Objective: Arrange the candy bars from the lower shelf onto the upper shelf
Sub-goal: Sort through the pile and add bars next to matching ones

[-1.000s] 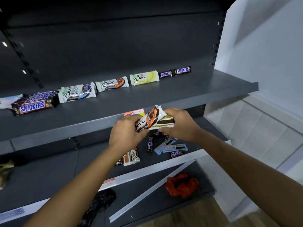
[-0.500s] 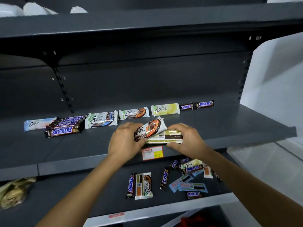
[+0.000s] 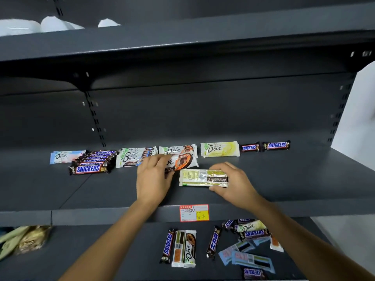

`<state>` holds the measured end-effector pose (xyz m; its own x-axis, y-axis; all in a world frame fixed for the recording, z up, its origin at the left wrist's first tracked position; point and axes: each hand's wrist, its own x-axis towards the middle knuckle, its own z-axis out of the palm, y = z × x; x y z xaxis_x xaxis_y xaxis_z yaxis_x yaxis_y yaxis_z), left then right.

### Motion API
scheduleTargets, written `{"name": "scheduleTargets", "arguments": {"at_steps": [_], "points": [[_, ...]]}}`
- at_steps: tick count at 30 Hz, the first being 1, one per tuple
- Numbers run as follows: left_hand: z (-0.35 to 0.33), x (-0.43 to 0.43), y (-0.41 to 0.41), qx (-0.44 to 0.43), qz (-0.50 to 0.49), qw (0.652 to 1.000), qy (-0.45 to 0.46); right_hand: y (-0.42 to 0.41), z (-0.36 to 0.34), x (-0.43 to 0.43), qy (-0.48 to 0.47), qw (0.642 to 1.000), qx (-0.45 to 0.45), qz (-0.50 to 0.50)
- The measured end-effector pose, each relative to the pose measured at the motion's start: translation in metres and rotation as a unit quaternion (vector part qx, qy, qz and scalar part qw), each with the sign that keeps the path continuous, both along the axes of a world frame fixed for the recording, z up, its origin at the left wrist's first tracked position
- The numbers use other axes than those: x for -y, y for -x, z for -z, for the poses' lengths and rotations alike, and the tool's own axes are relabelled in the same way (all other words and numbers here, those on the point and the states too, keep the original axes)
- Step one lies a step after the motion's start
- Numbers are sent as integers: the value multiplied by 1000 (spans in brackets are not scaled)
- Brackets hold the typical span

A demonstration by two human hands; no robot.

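Observation:
My left hand (image 3: 153,179) grips a white-and-orange Dove bar (image 3: 182,162) and holds it on the upper shelf (image 3: 113,191), right in front of the matching Dove stack (image 3: 177,149). My right hand (image 3: 233,182) holds a stack of Dove bars (image 3: 203,178) turned barcode side up, a little right of the left hand. Along the back of the upper shelf lie a pale blue Dove bar (image 3: 65,156), a Snickers stack (image 3: 91,165), a blue-trimmed Dove stack (image 3: 135,157), a yellow Dove stack (image 3: 220,149) and two small Snickers (image 3: 265,146). Several loose bars (image 3: 243,244) lie scattered on the lower shelf (image 3: 121,250).
A red-and-yellow price tag (image 3: 194,212) is stuck on the upper shelf's front edge. Greenish-gold packets (image 3: 22,239) lie at the lower shelf's left end. White items (image 3: 40,26) sit on the top shelf above. A white wall (image 3: 359,118) borders the shelving on the right.
Both hands rose from the lower shelf and moved onto the upper shelf with their bars. The left hand's bar now rests by the orange Dove stack, and the two hands have drawn apart.

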<state>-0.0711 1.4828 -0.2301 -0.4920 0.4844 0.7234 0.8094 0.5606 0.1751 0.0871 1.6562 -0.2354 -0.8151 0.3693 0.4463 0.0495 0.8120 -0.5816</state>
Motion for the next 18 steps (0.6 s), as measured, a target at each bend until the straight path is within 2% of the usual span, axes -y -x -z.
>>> {"name": "scheduleTargets", "arguments": {"at_steps": [9, 18], "points": [[8, -24, 9, -5, 10, 1000, 25, 2, 9, -5, 14, 1000, -12, -12], [-2, -59, 43, 62, -10, 992, 112, 2, 9, -7, 50, 999, -6, 12]]}}
